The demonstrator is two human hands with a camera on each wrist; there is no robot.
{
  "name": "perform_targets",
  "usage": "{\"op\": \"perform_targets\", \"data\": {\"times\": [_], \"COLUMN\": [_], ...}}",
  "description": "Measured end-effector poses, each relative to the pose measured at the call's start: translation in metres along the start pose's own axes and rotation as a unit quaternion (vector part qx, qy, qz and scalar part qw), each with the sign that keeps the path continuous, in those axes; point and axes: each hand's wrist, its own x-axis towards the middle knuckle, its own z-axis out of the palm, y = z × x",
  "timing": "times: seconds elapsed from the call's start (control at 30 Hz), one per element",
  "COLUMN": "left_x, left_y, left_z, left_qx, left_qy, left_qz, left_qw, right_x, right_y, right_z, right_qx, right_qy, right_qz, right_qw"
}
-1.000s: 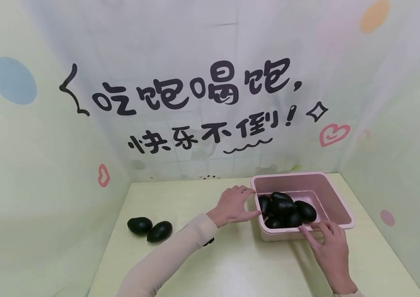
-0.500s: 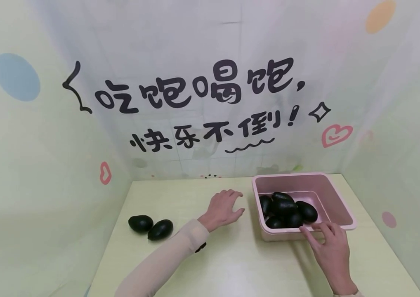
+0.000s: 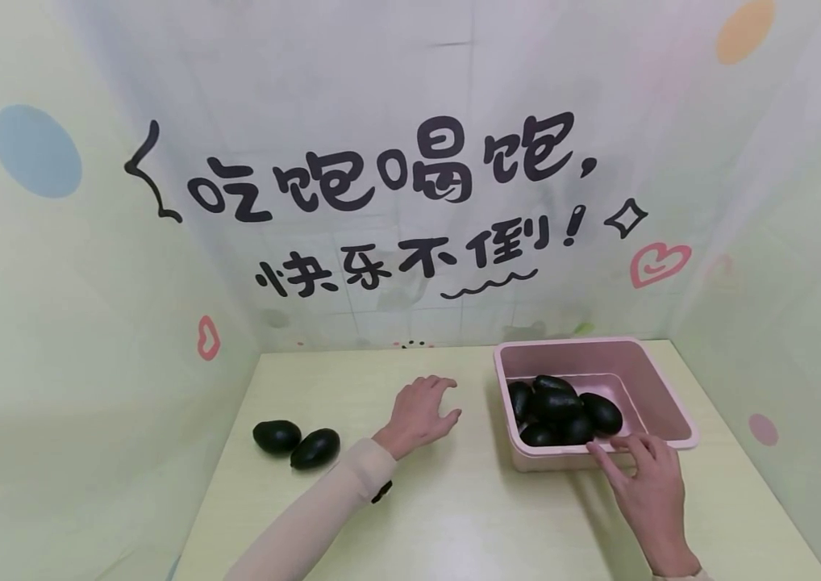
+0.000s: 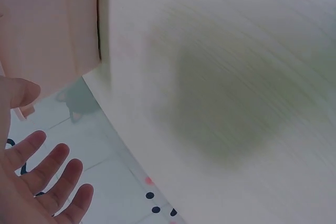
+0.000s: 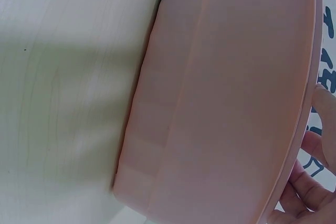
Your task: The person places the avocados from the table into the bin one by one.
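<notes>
My left hand (image 3: 418,415) is held over the table left of the pink plastic bin (image 3: 592,343), its fingers spread and nothing in them. In the left wrist view the thumb and fingers of this hand (image 4: 39,177) stand apart, with the side of the bin (image 4: 47,30) beyond. My right hand (image 3: 650,488) holds the near rim of the bin towards its right corner. Thumb and bent fingers sit at the rim in the right wrist view. Several dark avocados (image 3: 554,405) lie heaped in the left part of the bin.
Two more avocados, one at the back (image 3: 277,436) and one in front (image 3: 315,448), lie side by side on the left of the pale table (image 3: 454,516). A printed cloth backdrop (image 3: 352,81) encloses the table at the back and sides.
My left hand has drawn back leftward from the bin's left rim, fingers still spread. My right hand stays at the near rim, and the avocados lie as before.
</notes>
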Motion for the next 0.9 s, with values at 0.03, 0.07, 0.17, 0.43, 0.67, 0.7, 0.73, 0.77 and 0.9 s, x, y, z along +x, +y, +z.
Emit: {"op": "perform_targets", "data": {"times": [0.03,0.07,0.17,0.43,0.67,0.7,0.73,0.77,0.9], "left_x": [-0.001,-0.002,-0.005,-0.013,-0.019,-0.020,-0.021,-0.023,-0.028], "left_y": [-0.002,-0.004,-0.009,-0.020,-0.028,-0.029,-0.030,-0.032,-0.037], "left_z": [0.000,0.001,0.002,0.004,0.004,0.004,0.003,0.003,0.001], "left_qx": [-0.002,-0.004,-0.011,-0.036,-0.038,-0.038,-0.037,-0.037,-0.040], "left_qy": [0.001,0.001,0.001,0.013,0.020,0.022,0.024,0.028,0.038], "left_qz": [-0.003,-0.006,-0.016,-0.039,-0.052,-0.054,-0.056,-0.058,-0.066], "left_qw": [1.0000,1.0000,0.9998,0.9985,0.9977,0.9976,0.9974,0.9972,0.9962], "right_x": [0.000,0.000,0.000,0.001,0.000,0.001,0.000,0.000,0.000], "right_y": [0.000,0.000,0.000,-0.004,-0.002,-0.001,-0.001,-0.001,-0.001], "right_z": [0.000,0.000,0.000,-0.001,0.000,0.000,0.000,0.000,-0.001], "right_qx": [0.000,0.000,-0.001,0.002,0.004,0.005,0.006,0.007,0.010], "right_qy": [-0.001,-0.001,-0.005,-0.005,-0.003,-0.004,-0.004,-0.004,0.000], "right_qz": [0.000,0.000,0.001,0.007,0.012,0.013,0.014,0.014,0.004], "right_qw": [1.0000,1.0000,1.0000,1.0000,0.9999,0.9999,0.9999,0.9999,0.9999]}}
